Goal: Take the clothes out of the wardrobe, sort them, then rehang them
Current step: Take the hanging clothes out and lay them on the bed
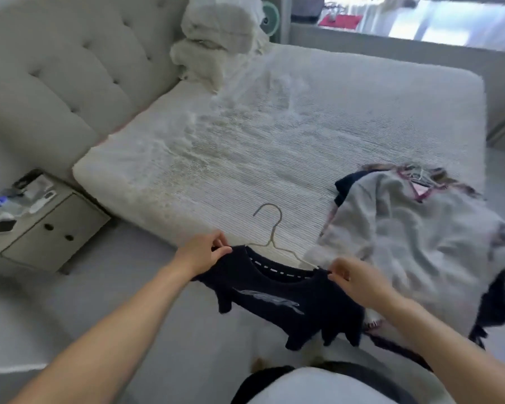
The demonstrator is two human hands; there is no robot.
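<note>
- The left hand [200,252] pinches one shoulder of a dark T-shirt [283,298]; the right hand [353,279] pinches the other.
- The T-shirt hangs on a wire hanger [270,228] at the near edge of the bed [245,135], its body dropping over the side.
- The hanger's hook lies on the mattress.
- A pile of clothes [414,240], topped by a grey garment, sits on the bed just right of the T-shirt; hangers seem to poke out at its far end.
- A nightstand [45,225] stands to the left of the bed.

One dark T-shirt [286,298], one wire hanger [270,228], one clothes pile [414,237], one nightstand [53,225].
</note>
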